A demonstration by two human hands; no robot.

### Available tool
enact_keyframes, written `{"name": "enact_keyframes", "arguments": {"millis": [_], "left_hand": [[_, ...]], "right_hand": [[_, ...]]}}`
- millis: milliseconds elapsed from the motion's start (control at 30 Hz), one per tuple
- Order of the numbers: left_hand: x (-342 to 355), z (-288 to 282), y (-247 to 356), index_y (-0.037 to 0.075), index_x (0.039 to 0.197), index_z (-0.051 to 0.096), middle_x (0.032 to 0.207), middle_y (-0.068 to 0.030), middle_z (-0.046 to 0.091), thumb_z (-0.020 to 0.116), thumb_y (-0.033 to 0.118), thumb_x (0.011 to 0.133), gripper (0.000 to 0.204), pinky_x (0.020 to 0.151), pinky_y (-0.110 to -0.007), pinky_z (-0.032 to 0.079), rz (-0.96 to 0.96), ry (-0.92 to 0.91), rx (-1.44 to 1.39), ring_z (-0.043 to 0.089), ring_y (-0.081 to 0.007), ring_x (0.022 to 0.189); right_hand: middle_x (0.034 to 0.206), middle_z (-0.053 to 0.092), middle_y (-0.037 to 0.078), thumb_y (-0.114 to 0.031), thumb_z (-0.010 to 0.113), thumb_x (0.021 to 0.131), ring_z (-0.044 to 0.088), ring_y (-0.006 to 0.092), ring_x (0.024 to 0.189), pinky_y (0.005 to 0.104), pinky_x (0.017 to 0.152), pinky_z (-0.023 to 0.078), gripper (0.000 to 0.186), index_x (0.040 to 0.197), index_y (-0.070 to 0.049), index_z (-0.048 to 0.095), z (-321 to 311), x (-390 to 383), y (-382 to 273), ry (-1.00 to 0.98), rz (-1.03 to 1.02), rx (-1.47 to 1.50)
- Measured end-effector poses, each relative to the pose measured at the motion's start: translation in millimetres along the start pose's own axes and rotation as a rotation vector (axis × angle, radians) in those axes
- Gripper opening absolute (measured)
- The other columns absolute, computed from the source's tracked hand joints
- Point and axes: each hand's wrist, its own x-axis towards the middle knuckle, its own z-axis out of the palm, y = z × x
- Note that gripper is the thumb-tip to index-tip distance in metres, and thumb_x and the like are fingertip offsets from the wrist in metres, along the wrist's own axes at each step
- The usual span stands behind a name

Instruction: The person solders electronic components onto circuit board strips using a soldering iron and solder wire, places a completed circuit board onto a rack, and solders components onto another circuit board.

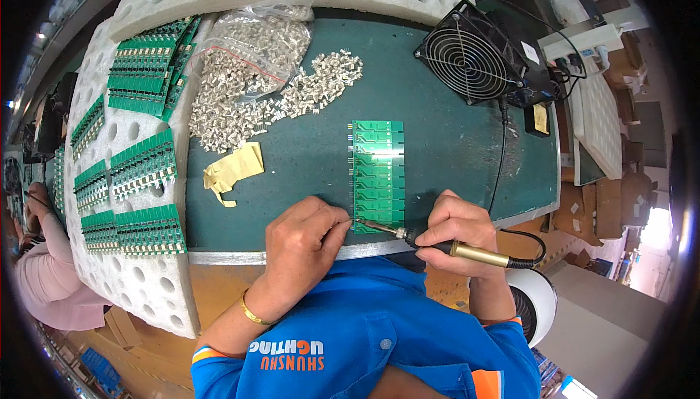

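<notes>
A green circuit board panel (378,169) lies on the green mat, its long side running away from me. My right hand (461,235) grips a soldering iron (477,253) by its black and gold handle, and the metal tip reaches the panel's near left corner. Beside that corner my left hand (310,231) is closed in a pinch. Whatever its fingertips hold is too small or hidden to name. Thin pins stick out along the panel's left edge.
Small whitish connectors (226,111) are heaped at the back left, partly under a clear plastic bag (266,42). Nearby lies a crumpled yellow paper (235,171). Perforated white foam (146,282) carries finished-looking green boards (149,230). A black fan (470,56) stands back right; another person's arm (51,231) shows far left.
</notes>
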Motion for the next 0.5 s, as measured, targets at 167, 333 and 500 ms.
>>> {"name": "enact_keyframes", "arguments": {"millis": [167, 333, 500], "left_hand": [[1.1, -0.6, -0.1, 0.001, 0.081, 0.070, 0.074, -0.0093, 0.064, 0.075, -0.002, 0.073, 0.010, 0.055, -0.032, 0.048, 0.006, -0.014, -0.002, 0.062, -0.0224, 0.063], [2.3, -2.2, 0.8, 0.002, 0.082, 0.070, 0.074, -0.0097, 0.064, 0.075, -0.002, 0.074, 0.010, 0.056, -0.032, 0.049, 0.004, -0.027, -0.001, 0.062, -0.0232, 0.064], [3.2, -2.6, 1.2, 0.002, 0.082, 0.071, 0.073, -0.0101, 0.064, 0.075, -0.002, 0.073, 0.011, 0.057, -0.033, 0.049, -0.006, -0.036, -0.005, 0.063, -0.0239, 0.065]], "right_hand": [[0.072, 0.060, 0.002, -0.007, 0.086, 0.061, 0.057, 0.0162, 0.065, 0.0302, 0.059, 0.042, 0.026, 0.083, -0.008, 0.071, -1.1, -0.6, 1.4, -0.009, 0.006, -0.002], [0.072, 0.061, 0.002, -0.007, 0.087, 0.061, 0.057, 0.0161, 0.064, 0.0302, 0.059, 0.042, 0.026, 0.082, -0.009, 0.072, -2.3, 0.6, 1.3, -0.012, 0.004, 0.004], [0.071, 0.061, 0.002, -0.007, 0.087, 0.061, 0.057, 0.0159, 0.064, 0.0303, 0.059, 0.042, 0.026, 0.082, -0.009, 0.072, -3.2, 0.8, 2.5, -0.015, 0.000, 0.007]]}}
